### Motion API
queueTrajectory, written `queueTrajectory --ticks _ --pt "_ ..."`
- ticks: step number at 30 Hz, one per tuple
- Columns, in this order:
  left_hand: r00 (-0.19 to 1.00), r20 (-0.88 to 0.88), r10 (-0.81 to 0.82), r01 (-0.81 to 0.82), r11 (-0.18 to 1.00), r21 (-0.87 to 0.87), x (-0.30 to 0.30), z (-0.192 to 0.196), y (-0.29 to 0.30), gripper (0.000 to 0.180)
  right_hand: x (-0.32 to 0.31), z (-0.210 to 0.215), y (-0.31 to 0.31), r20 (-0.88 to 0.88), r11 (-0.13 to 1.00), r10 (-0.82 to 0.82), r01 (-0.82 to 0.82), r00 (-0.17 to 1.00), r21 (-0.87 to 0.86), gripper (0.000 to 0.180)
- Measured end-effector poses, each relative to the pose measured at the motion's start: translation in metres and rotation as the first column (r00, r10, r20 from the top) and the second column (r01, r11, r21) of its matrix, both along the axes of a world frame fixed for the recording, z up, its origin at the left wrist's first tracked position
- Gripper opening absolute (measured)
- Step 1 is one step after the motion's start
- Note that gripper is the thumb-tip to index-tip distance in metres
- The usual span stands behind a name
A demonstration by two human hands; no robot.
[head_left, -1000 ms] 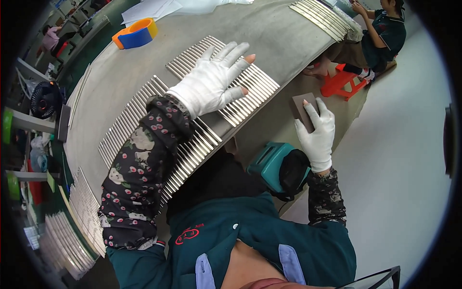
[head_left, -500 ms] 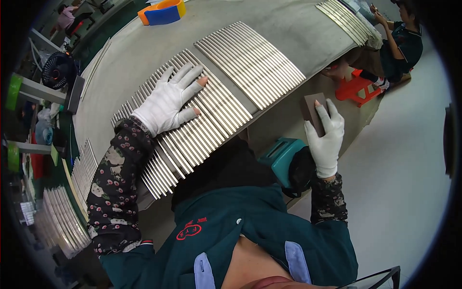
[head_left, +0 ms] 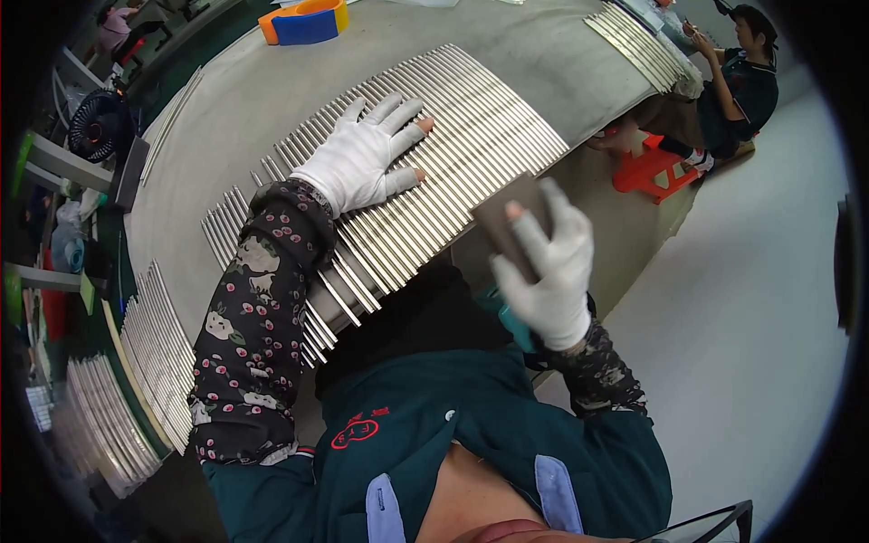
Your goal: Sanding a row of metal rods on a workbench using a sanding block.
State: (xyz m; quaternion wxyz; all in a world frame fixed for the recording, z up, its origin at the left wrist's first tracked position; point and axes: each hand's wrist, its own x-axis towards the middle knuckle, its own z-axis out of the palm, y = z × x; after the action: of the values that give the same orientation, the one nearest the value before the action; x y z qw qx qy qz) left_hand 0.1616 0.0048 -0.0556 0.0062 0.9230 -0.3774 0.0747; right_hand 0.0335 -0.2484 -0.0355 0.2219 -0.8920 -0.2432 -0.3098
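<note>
Shiny metal rods [head_left: 489, 118] lie side by side in a wide row on the grey table [head_left: 534, 45]. My left hand [head_left: 367, 158], in a white glove with some fingertips bare, rests flat on the rods with its fingers spread. In my gloved right hand [head_left: 557, 276] is a brown sanding block [head_left: 514, 217], gripped between thumb and fingers. The block is at the near right ends of the rods, blurred by motion; whether it touches them I cannot tell. A few rods under my left forearm stand apart from the main row.
More rods [head_left: 156, 353] lie at the left, beside a wrapped bundle [head_left: 109, 421]. Another group [head_left: 634, 50] is at the far right, near a seated co-worker [head_left: 738, 90] and a red stool [head_left: 654, 170]. A blue, orange and yellow ring [head_left: 306, 23] sits at the back.
My left hand has pushed rods to the right, closing the gap between the two groups. My right hand has brought the sanding block leftward to the rods' near ends.
</note>
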Motion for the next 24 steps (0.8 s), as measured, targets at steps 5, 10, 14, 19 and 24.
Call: queueTrajectory --ticks 5,10,14,19,24 --pt "1.000 0.002 0.012 -0.012 0.999 0.031 -0.001 0.002 -0.002 0.073 0.017 -0.025 -0.014 0.093 0.969 -0.202 0.213 0.975 -0.125 0.050" --pt "1.000 0.011 -0.008 0.008 1.000 -0.020 0.005 -0.003 -0.004 0.073 -0.005 0.003 0.013 -0.039 0.999 -0.002 0.000 0.999 -0.036 0.048" --pt "1.000 0.010 0.016 -0.016 1.000 0.001 0.001 0.003 -0.006 0.073 -0.016 -0.006 0.026 -0.200 0.980 0.097 -0.129 0.975 -0.154 0.051" --pt "0.999 0.009 0.042 -0.042 0.999 0.002 0.000 0.001 -0.006 0.072 0.011 -0.009 -0.011 0.094 0.947 -0.288 0.298 0.953 -0.122 0.050" --pt "1.000 0.028 0.007 -0.006 1.000 -0.018 0.003 0.001 -0.010 0.071 -0.017 -0.007 0.023 -0.166 0.986 0.041 -0.066 0.985 -0.152 0.056"
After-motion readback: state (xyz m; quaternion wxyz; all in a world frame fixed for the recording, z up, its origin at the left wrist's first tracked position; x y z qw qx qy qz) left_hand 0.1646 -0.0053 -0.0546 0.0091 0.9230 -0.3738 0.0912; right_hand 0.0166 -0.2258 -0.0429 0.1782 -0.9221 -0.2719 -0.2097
